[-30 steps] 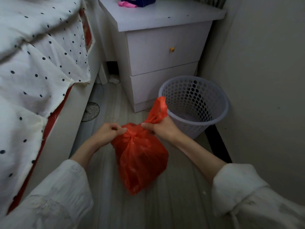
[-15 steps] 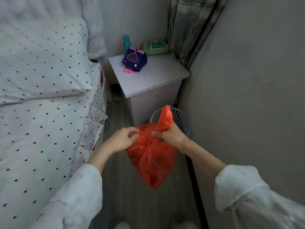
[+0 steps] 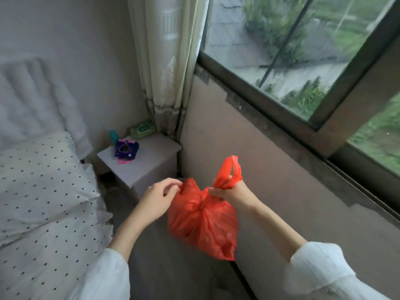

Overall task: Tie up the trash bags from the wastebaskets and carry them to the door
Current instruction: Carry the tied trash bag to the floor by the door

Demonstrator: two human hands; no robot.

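Head view looks down on a red trash bag held up in the air between both hands, above the floor that runs between the bed and the wall under the window. The right hand grips one bag handle, its fingers curled round the bunched plastic, and the loop of that handle sticks up above the fist. The left hand pinches the other handle at the bag's upper left, fingertips bent onto the plastic. The bag's neck is gathered into a twist between the two hands, and its body hangs below them. Behind, a white nightstand stands in the corner by the curtain, with a purple box near its back left corner and a green wipes pack at its back edge.
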